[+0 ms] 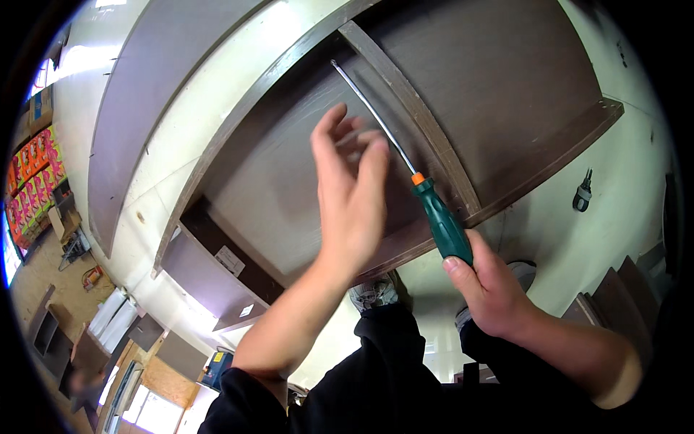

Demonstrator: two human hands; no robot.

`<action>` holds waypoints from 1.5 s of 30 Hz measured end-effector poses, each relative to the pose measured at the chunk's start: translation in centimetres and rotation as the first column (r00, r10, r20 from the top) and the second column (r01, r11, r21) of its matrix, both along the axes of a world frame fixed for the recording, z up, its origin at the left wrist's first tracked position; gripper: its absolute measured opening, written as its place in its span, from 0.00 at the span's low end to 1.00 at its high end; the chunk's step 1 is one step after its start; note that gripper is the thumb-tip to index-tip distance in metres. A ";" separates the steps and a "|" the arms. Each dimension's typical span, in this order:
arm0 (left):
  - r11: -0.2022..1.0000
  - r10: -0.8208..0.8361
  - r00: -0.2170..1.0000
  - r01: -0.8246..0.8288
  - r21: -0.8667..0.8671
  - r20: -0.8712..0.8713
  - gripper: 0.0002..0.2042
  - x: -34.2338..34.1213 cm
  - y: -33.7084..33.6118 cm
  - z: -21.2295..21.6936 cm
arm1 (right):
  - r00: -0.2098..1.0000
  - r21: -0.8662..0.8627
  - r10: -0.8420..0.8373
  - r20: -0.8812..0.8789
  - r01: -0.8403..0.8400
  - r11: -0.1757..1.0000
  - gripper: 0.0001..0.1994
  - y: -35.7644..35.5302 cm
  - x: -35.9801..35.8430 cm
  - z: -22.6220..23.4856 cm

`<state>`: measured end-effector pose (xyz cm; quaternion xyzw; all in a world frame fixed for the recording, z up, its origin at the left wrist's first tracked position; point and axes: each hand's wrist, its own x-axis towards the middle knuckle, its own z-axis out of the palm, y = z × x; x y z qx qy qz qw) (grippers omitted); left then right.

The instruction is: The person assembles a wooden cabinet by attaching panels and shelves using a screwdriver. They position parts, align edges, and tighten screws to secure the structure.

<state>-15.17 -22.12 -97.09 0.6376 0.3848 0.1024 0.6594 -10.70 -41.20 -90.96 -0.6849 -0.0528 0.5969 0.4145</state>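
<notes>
My right hand (495, 289) is closed around the lower part of a screwdriver's dark green handle (442, 220). The handle has an orange collar, and its long metal shaft (376, 119) points up and left over a dark brown wooden cabinet (275, 181). Left of the shaft, my left hand (350, 184) is raised over the cabinet with fingers loosely bent and apart. Motion blurs some of its fingertips, and I see nothing held in it. The cabinet lies in front of me with its inside facing up, and a divider board (412, 108) crosses it.
A long brown panel (152, 94) lies on the pale floor beyond the cabinet. Pliers or a similar small tool (583, 191) lie at the right. More brown boards (614, 293) are at the lower right. Colourful boxes (36, 181) are stacked far left; another person (83, 383) is at the lower left.
</notes>
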 end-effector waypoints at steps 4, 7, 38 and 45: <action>0.825 0.068 0.991 0.008 -0.565 0.114 0.20 2.0 1.6 -2.9 | 0.998 0.027 -0.044 0.041 0.043 0.999 0.15 0.5 -0.6 -0.7; 0.905 -0.029 0.996 0.064 -0.421 0.088 0.18 2.9 2.6 -4.7 | 0.992 -0.059 -0.015 0.122 0.023 0.998 0.16 1.2 0.1 -1.1; 0.918 -0.071 0.997 0.069 -0.391 0.009 0.11 4.4 3.8 -4.9 | 0.866 0.001 -0.337 -0.370 0.363 0.932 0.14 0.1 1.7 -3.6; 0.885 -0.232 0.969 0.172 -0.433 -0.090 0.21 2.6 2.2 -3.2 | 0.896 -0.068 -0.021 0.443 0.057 0.996 0.17 1.3 0.4 -3.2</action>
